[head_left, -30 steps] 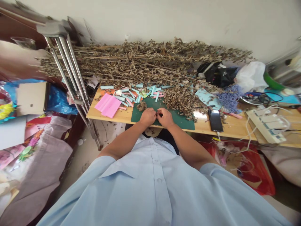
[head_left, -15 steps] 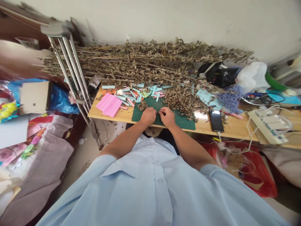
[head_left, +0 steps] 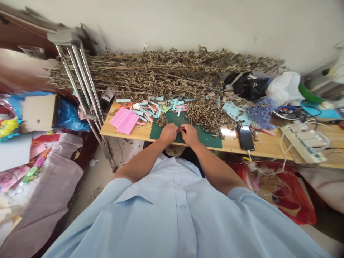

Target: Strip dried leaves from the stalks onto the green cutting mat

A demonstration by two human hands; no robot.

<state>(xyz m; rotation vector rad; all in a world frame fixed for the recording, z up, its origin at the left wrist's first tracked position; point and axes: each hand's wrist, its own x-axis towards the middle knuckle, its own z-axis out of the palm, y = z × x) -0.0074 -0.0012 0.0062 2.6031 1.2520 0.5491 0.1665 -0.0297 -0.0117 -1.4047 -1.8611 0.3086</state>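
Over the front of the dark green cutting mat (head_left: 209, 140), my left hand (head_left: 169, 133) and my right hand (head_left: 189, 134) are close together, fingertips meeting. Both have their fingers closed; whatever is pinched between them is too small and hidden to make out. Just beyond my left hand lies a small clump of crumbled dried leaves (head_left: 162, 121). A larger heap of dried leaves (head_left: 205, 116) spreads behind and to the right of my right hand. Several rolled blue and pink paper tubes (head_left: 176, 104) are scattered behind the mat. Pink paper sheets (head_left: 124, 120) lie to the left.
Long dried leafy stalks (head_left: 150, 71) line the wall behind. A crutch (head_left: 83, 79) leans at the table's left end. On the right are a phone (head_left: 245, 137) on a cable, purple string (head_left: 260, 114), blue paper (head_left: 236, 111) and a power strip (head_left: 303, 143).
My right hand has shifted slightly left, and its fingertips now meet those of my left hand. The view has moved very slightly.
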